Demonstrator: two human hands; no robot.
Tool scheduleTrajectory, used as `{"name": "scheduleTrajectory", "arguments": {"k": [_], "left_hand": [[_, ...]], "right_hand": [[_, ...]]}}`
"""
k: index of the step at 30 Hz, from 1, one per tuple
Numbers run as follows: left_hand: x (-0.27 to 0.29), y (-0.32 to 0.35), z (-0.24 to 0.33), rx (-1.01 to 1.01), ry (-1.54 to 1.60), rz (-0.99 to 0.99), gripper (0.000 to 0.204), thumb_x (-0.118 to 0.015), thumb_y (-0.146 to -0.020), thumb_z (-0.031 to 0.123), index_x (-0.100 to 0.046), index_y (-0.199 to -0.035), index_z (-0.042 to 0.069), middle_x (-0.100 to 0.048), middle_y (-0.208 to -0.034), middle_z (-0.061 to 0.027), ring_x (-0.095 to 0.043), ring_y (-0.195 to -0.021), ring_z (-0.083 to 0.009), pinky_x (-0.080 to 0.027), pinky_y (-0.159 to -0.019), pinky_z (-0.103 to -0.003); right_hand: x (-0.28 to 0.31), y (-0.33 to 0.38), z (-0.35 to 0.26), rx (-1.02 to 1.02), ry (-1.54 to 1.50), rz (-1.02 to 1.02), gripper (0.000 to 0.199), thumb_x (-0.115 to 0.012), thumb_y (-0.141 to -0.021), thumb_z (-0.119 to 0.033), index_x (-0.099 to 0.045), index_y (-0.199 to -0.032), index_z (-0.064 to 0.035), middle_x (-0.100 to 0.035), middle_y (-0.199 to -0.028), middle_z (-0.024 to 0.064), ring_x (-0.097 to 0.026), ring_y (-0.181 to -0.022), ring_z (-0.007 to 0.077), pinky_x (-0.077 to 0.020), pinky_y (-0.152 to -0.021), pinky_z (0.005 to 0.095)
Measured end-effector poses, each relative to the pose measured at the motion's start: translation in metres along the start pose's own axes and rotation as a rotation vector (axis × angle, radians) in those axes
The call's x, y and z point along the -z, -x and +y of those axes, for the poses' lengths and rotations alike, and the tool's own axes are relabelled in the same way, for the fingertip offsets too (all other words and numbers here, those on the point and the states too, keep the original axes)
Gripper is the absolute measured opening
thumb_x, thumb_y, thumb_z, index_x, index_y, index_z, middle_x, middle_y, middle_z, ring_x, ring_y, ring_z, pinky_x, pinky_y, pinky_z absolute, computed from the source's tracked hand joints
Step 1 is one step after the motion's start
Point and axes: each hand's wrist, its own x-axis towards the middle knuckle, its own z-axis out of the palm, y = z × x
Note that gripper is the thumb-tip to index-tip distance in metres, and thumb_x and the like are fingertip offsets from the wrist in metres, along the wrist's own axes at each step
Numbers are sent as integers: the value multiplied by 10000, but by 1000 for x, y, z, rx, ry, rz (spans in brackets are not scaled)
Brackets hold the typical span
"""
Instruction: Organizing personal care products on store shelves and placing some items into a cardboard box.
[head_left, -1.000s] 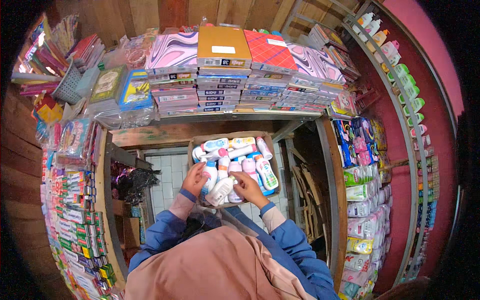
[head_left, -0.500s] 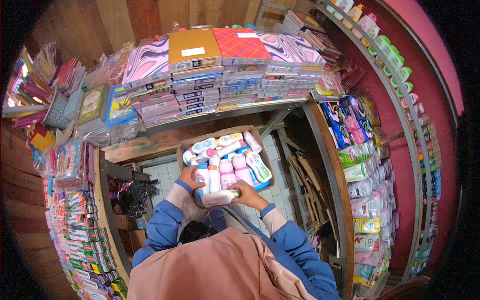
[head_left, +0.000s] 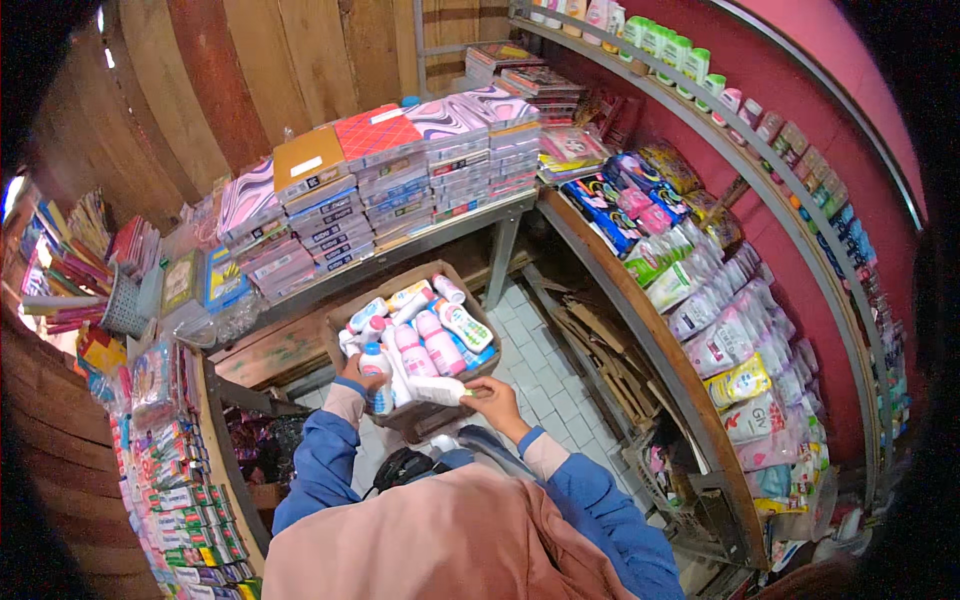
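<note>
A cardboard box (head_left: 420,418) packed with several white and pink plastic bottles stands on the tiled floor before me. My right hand (head_left: 494,403) pinches the right end of a white bottle (head_left: 436,390), which lies nearly level over the box's near edge. At the box's near left corner, my left hand (head_left: 362,376) curls around a white bottle with a blue cap (head_left: 376,364). Its lower fingers are partly hidden. Between my hands are pink bottles (head_left: 440,345) and more white ones. A white bottle with a green and orange label (head_left: 465,325) rests along the box's right side.
Stacked notebooks (head_left: 325,215) line the counter beyond the box. Toothpaste boxes (head_left: 190,510) fill the left side. A wooden-edged shelf (head_left: 650,340) with packets (head_left: 725,345) runs along my right, over flattened cardboard (head_left: 600,350). Bottles (head_left: 680,60) line a high rail.
My view has turned to the right, so the counter and box appear farther left. Both hands keep their bottles; the white bottle in my right hand stays over the box's near edge.
</note>
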Motion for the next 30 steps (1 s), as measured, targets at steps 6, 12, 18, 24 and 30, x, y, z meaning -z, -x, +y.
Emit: {"name": "scheduleTrajectory", "arguments": {"k": [6,12,18,24,30], "left_hand": [[-26,17,-22,-348,77,267,814,-832,-567,155,-411,-1252,28,-546,-1135,-136,-547,-1038,-235,-448,-891,-356],[-19,32,-41,-401,346,377,662,-802,-634,70,-414,-1170,36,-550,-1087,-97,-548,-1007,-198,-450,-885,-336],[-13,41,-34,-268,417,414,701,-812,-626,125,-428,-1207,42,-576,-1072,-95,-581,-967,-206,-476,-844,-329],[10,36,-13,-253,369,399,702,-827,-626,175,-434,-1193,46,-584,-1064,-99,-589,-954,-209,-488,-821,-335],[20,20,7,-219,103,397,775,-828,-606,273,-434,-1224,20,-559,-1130,-157,-550,-1041,-273,-448,-882,-380]], "right_hand": [[52,49,5,-58,-197,198,275,-738,-735,-53,-633,-983,5,-664,-828,78,-615,-720,109,-496,-643,225],[80,75,21,-271,-329,231,283,-723,-754,-36,-608,-1000,42,-665,-830,107,-635,-734,134,-521,-679,239],[66,55,8,-285,-388,193,288,-714,-761,-24,-595,-1012,54,-662,-871,120,-640,-762,146,-532,-692,238],[41,6,-20,-241,-314,111,264,-684,-791,-30,-588,-1025,47,-658,-874,112,-643,-761,152,-540,-697,264],[17,-35,-22,-219,-299,86,249,-685,-789,-26,-601,-1016,34,-659,-864,105,-640,-748,144,-536,-694,260]]}}
